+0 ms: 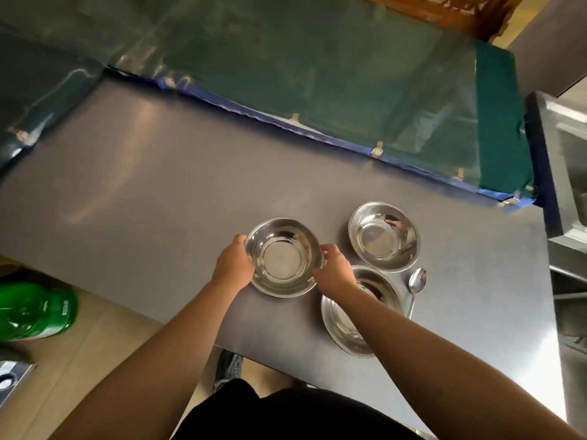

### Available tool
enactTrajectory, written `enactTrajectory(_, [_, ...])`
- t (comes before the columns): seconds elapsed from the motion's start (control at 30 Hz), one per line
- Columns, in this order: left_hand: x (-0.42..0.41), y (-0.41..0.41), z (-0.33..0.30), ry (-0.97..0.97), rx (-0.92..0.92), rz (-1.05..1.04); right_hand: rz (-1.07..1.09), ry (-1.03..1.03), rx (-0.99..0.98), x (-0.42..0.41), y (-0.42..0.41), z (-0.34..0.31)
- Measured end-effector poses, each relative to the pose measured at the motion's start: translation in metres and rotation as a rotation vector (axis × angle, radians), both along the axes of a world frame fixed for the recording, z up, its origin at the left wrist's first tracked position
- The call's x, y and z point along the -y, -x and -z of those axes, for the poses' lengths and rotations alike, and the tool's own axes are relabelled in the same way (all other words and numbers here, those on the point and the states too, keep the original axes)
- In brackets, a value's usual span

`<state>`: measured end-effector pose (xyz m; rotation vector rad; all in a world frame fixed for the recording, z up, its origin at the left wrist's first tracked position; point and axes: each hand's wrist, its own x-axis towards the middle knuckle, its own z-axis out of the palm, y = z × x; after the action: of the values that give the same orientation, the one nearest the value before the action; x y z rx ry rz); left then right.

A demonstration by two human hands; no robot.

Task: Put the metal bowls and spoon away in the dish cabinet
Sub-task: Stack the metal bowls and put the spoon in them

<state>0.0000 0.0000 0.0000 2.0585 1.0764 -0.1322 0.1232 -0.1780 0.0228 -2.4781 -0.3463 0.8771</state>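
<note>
Left hand (233, 265) clamps the 9 o'clock rim of the held bowl (283, 257), right hand (335, 269) clamps the 3 o'clock rim; both hands closed on the same bowl, fingers curled over the edge, thumbs on the near side. Cannot tell if the bowl's base is touching the counter (143, 192) or just lifted. Bowl sits mouth up, roughly level, round so no real long axis. Outward from the hands: second bowl (383, 236) at about 2 o'clock of the held one, apart from it, mouth up. Third bowl (346, 325) at 5 o'clock, partly under the right forearm, near the counter's front edge, also mouth up. Spoon (416, 289) lies just beside the third bowl's right rim, scoop end at 12 o'clock, handle running toward 6 o'clock, so its long axis runs 12-to-6; may be touching that rim, hard to tell. Risks: polished steel likely slick, a pinch on the thin rim could slip and drop the bowl. Right forearm hangs over the third bowl; dragging it could nudge that bowl off the front edge or knock the spoon. Stacking bowls carelessly could tip the stack. Dish cabinet not identifiable in view, so the carry path is unknown. Green bottle (35, 309) sits on the floor at 8 o'clock, a possible trip hazard.
</note>
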Motion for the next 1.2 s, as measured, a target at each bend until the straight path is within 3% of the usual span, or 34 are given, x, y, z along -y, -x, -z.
enactTrajectory(0.23, [-0.014, 0.005, -0.012, 0.02, 0.099, -0.069, 0.13, -0.178, -0.05, 0.013, 0.002, -0.01])
enactTrajectory(0.6, [0.03, -0.024, -0.041, 0.162, 0.191, 0.16, 0.42, -0.328, 0.002, 0.095, 0.002, -0.03])
enactTrajectory(0.83, [0.087, -0.05, -0.035, 0.22, 0.134, 0.365, 0.614, -0.263, 0.053, 0.159, 0.015, -0.023])
enactTrajectory(1.2, [0.129, -0.057, -0.022, 0.194, 0.013, 0.418, 0.627, -0.19, 0.009, 0.197, 0.024, 0.001])
